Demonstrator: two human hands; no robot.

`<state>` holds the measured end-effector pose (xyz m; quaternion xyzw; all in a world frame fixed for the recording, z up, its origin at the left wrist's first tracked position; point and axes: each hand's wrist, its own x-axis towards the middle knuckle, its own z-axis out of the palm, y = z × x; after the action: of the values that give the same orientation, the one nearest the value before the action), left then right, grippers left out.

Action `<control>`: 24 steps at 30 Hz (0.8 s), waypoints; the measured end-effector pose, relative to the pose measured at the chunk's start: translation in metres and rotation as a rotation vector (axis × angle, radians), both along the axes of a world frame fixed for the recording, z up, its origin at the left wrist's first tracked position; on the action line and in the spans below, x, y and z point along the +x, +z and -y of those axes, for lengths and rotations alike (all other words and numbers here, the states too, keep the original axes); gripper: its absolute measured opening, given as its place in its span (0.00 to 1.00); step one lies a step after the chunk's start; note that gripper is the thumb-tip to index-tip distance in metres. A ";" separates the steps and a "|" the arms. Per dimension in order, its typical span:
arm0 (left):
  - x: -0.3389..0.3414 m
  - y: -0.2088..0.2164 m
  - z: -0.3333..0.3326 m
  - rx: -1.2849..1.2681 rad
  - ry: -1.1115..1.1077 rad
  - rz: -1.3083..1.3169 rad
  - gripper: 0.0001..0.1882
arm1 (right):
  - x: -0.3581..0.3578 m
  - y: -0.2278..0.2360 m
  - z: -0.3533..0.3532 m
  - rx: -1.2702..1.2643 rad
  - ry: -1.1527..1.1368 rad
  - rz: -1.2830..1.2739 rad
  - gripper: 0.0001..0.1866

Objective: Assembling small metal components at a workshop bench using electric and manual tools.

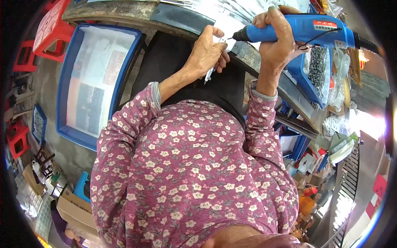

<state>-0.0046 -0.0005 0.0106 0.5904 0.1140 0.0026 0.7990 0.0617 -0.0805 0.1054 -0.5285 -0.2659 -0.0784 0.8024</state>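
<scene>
One big blue tray (66, 74) fills the upper left. At top right, the right hand (278, 39) is clenched around one blue electric screwdriver (306, 29), long axis level, tip pointing left. Top centre, over the table (178, 18), the left hand (206, 51) pinches one small white part (221, 39) at that tip.
</scene>
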 end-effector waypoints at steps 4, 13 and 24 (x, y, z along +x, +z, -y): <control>0.001 -0.006 0.003 -0.036 0.012 -0.013 0.14 | -0.002 0.001 0.001 -0.069 -0.016 0.043 0.13; 0.003 -0.008 0.006 -0.200 0.033 -0.033 0.15 | -0.002 -0.001 -0.003 0.247 0.260 -0.039 0.12; 0.003 -0.008 0.002 -0.252 0.007 -0.041 0.13 | -0.004 0.001 -0.005 -0.127 -0.027 0.019 0.12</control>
<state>-0.0015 -0.0023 0.0024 0.4848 0.1319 -0.0209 0.8644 0.0575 -0.0755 0.1061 -0.5811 -0.2705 -0.0772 0.7637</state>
